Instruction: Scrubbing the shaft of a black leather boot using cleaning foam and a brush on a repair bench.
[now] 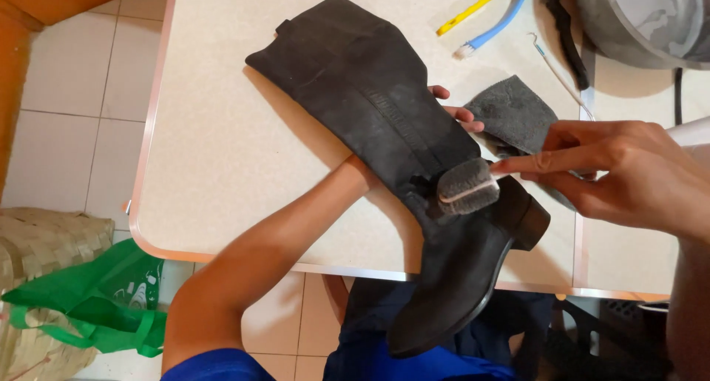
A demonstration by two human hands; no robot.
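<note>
The left forearm is stretched up from the near edge, its hand (452, 109) mostly hidden, only fingertips being seen far right. The right hand (621, 170) is brought in from the right, forefinger extended leftward, remaining fingers apparently curled in a closed grip.

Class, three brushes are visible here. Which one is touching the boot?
The grey brush held in the right hand; the yellow brush and blue brush lie on the table.

Both forearms are bare, with no watch, bracelet or ring showing. A bright blue short sleeve (218, 366) covers the upper arm at the lower left of the frame. Below the middle, dark navy trousers (370, 314) cover the lap, with blue cloth at the bottom edge.
</note>
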